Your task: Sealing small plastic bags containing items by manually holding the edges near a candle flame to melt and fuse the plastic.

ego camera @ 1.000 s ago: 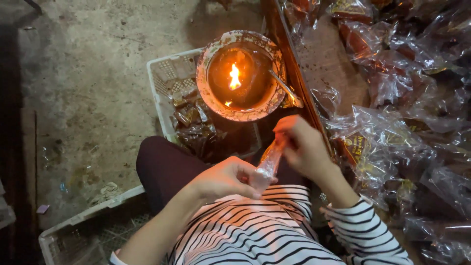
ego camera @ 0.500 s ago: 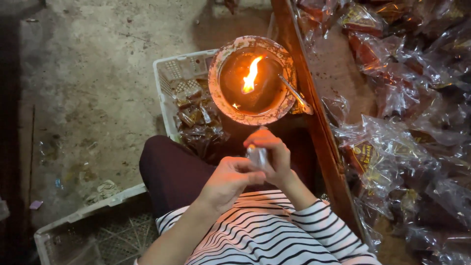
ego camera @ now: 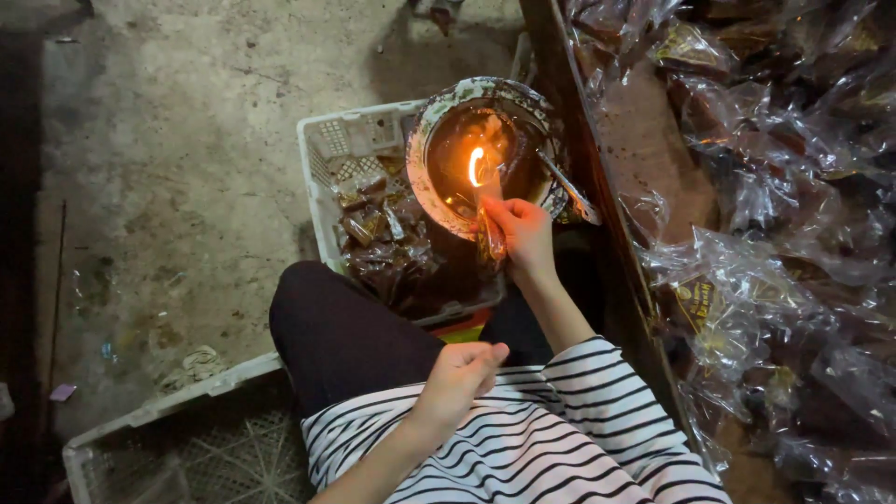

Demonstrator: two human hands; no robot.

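From the head camera, the right hand (ego camera: 523, 233) reaches forward with its fingers clamped on a small clear packet (ego camera: 489, 217), holding the packet's top edge at the flame (ego camera: 476, 166) that burns in a round, stained bowl (ego camera: 439, 121). A thin metal tool (ego camera: 569, 187) leans on the bowl's right rim. The bowl sits over a white plastic crate (ego camera: 327, 159) that holds a heap of dark wrapped packets (ego camera: 378, 238). The left hand (ego camera: 462, 378) rests near the lap, above the striped shirt (ego camera: 523, 439), its fingers curled loosely together; it seems to hold nothing, though the view is too dim to be sure. To the right, a wooden surface (ego camera: 644, 159) carries a pile of clear plastic bags (ego camera: 775, 215). A second white crate (ego camera: 168, 448) stands on the concrete floor (ego camera: 168, 140) at the lower left.
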